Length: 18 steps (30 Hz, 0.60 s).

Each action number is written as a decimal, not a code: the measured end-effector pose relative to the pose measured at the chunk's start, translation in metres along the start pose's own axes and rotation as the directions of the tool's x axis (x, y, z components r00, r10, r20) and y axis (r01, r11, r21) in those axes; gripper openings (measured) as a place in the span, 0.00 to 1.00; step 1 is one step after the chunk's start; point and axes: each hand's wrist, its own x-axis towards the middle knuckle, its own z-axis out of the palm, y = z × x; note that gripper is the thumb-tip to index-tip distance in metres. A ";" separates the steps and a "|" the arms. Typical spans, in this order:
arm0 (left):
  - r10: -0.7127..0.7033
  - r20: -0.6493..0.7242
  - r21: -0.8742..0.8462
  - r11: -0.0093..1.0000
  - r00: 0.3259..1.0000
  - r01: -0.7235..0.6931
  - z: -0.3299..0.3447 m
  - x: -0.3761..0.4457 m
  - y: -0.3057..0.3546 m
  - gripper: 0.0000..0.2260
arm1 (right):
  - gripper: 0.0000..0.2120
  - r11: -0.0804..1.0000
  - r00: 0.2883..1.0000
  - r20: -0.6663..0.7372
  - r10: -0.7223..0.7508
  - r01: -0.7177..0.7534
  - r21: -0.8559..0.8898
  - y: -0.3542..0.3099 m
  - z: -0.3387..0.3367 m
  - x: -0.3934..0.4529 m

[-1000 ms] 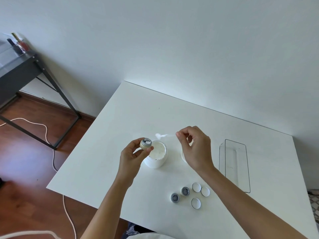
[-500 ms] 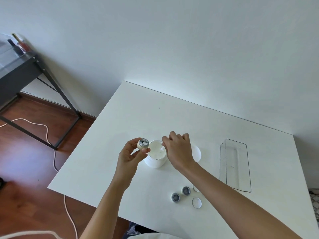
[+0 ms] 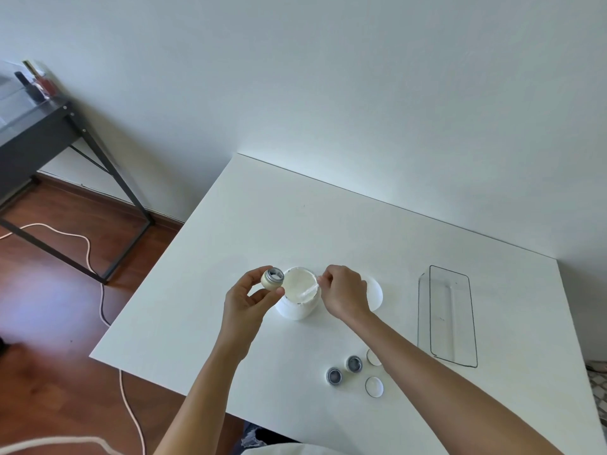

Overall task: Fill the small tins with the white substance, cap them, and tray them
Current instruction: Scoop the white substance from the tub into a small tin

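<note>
left hand holds small tin tilted beside open white jar, right hand pinches clear spatula dipped into jar, two open tins and caps on desk, clear tray at right

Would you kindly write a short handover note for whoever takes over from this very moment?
Left hand holds one small round tin, partly filled, beside the open white tub.
Right hand pinches a clear plastic spatula dipped into the tub.
Two open grey-rimmed tins and white round caps lie at the table's near edge; the clear rectangular tray holds nothing.
Done: filling begun.
Left: fill all three, cap, tray.
</note>
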 end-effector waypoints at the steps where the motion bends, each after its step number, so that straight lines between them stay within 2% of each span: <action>1: 0.000 -0.001 0.002 1.000 1.000 0.000 0.000 0.000 0.000 0.13 | 0.10 0.995 0.998 0.015 0.057 -0.058 0.075 0.002 -0.002 0.000; 4: -0.001 -0.008 0.014 1.000 1.000 0.001 0.001 0.000 -0.002 0.13 | 0.12 0.940 0.981 0.070 0.180 -0.193 0.280 0.008 -0.010 0.000; 7: -0.007 -0.037 0.004 1.000 0.999 0.007 0.001 0.001 -0.004 0.15 | 0.12 0.887 0.963 0.099 0.250 -0.269 0.374 0.011 -0.019 -0.001; 13: -0.013 -0.025 0.051 0.999 1.000 0.015 0.002 0.002 -0.007 0.13 | 0.15 0.787 0.951 0.139 0.275 -0.305 0.537 0.010 -0.041 -0.002; 18: -0.019 -0.015 0.085 0.996 1.000 0.020 0.006 0.004 -0.008 0.14 | 0.13 0.713 0.954 0.196 0.227 -0.300 0.633 0.000 -0.057 -0.004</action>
